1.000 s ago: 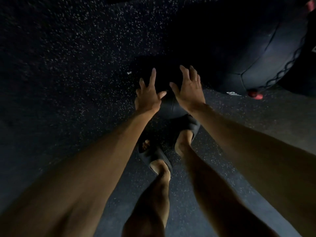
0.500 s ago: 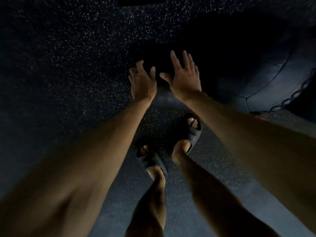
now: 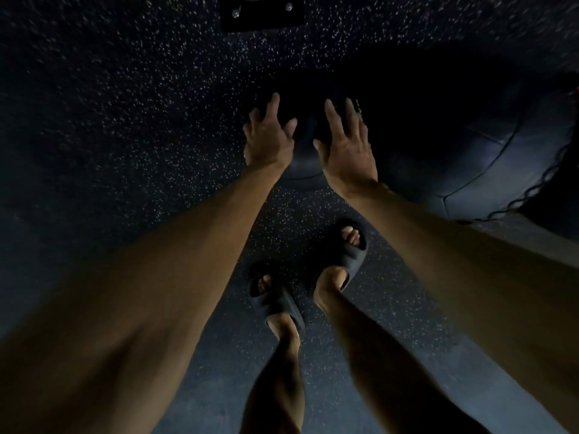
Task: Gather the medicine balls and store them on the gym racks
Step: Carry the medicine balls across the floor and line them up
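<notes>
The scene is very dark. A small dark medicine ball (image 3: 305,158) lies on the speckled floor just ahead of my feet. My left hand (image 3: 268,137) reaches down on its left side and my right hand (image 3: 347,145) on its right side, fingers spread and straight. Whether the palms touch the ball is too dark to tell. A much larger dark medicine ball (image 3: 479,158) with stitched seams lies to the right, close to my right forearm.
Black rubber floor (image 3: 125,120) with light flecks stretches all around. A dark floor plate with two bolts (image 3: 261,10) sits at the top edge. My feet in dark slides (image 3: 352,255) stand just behind the small ball.
Both hands have gone further forward and down around the small ball. The view has shifted, the large ball sliding right, and my right foot has stepped forward.
</notes>
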